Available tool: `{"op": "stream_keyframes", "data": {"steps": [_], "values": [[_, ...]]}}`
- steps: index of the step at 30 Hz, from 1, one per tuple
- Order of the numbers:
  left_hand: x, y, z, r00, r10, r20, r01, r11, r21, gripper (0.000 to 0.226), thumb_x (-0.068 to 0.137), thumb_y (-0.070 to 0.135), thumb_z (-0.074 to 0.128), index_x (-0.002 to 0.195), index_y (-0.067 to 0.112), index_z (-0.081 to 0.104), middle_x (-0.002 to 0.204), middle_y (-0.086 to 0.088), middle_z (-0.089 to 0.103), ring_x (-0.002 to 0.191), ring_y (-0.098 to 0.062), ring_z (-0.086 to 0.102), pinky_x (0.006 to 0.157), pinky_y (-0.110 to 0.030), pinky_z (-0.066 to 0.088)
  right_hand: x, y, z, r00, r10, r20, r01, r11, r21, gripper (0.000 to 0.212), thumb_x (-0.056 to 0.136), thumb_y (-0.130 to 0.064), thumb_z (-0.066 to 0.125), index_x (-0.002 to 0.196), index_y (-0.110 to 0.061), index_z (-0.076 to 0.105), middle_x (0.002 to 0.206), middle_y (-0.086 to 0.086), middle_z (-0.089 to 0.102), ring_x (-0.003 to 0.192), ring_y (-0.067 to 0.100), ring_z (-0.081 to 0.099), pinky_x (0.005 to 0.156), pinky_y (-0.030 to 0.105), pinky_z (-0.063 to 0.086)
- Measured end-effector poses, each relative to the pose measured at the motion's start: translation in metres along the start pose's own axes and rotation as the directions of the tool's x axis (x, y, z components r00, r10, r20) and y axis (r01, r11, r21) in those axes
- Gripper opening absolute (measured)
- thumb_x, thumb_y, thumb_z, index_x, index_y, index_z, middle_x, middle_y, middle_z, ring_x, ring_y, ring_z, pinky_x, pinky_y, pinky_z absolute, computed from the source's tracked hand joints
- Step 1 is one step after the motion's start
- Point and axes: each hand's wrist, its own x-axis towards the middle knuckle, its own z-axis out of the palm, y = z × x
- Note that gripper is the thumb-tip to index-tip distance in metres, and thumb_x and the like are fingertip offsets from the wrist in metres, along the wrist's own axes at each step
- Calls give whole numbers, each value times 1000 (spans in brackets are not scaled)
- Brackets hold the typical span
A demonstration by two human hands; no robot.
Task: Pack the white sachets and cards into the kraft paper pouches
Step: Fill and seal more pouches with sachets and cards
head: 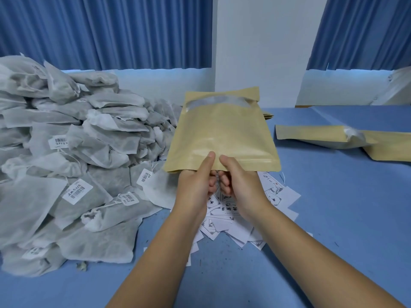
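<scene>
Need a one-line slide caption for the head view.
Left hand and right hand pinch the near edge of a kraft pouch above scattered cards, white sachets heaped at left.

One kraft pouch (222, 134) is up off the table, tilted away, clear window strip at its far end, near edge pinched by left hand (195, 187) & right hand (238, 185). White sachets (66, 152) – drawstring bags w/ barcode labels – are heaped high on the left. Printed cards (224, 216) lie scattered flat under the hands. Spare pouches (322, 136) lie flat on the right.
</scene>
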Motion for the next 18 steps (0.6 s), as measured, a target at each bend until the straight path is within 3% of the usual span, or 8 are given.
{"op": "stream_keyframes", "data": {"steps": [5,9,13,16,18], "values": [[-2,3,1,995,-28,-95,27,1000,-9,23,89,36,66,88,14,58,53,4,40,44,-9,33,38,-19,24,1,-4,-3,999,25,-23,-22,991,129,39,89,-26,58,53,-16,49,47,-1,38,44,13,31,53,28,29],[-1,5,0,992,-64,-105,53,993,-105,24,93,36,60,80,17,54,54,6,30,43,-8,25,37,-19,17,0,-2,0,998,6,-63,6,984,180,48,88,-22,57,42,-20,44,47,0,31,43,14,25,47,26,23],[0,3,0,995,-23,-100,18,998,-57,17,95,26,59,81,18,52,51,9,26,40,-6,20,36,-18,17,3,-1,-4,989,-25,-142,60,967,247,38,85,-20,56,53,-18,36,45,-1,30,43,16,21,46,27,19],[0,3,0,998,-3,-60,1,1000,-31,11,96,24,58,87,18,56,47,13,31,38,-4,22,34,-16,19,4,2,-6,990,-71,-120,99,965,241,36,85,-25,58,55,-20,38,45,-2,29,43,16,21,44,25,20],[0,5,0,1000,8,-29,-9,999,-34,9,96,24,58,88,19,57,45,15,35,37,-2,25,34,-15,22,3,4,-4,997,-58,-51,65,988,143,38,84,-37,64,53,-24,45,46,-2,33,43,16,26,44,24,26]]}}
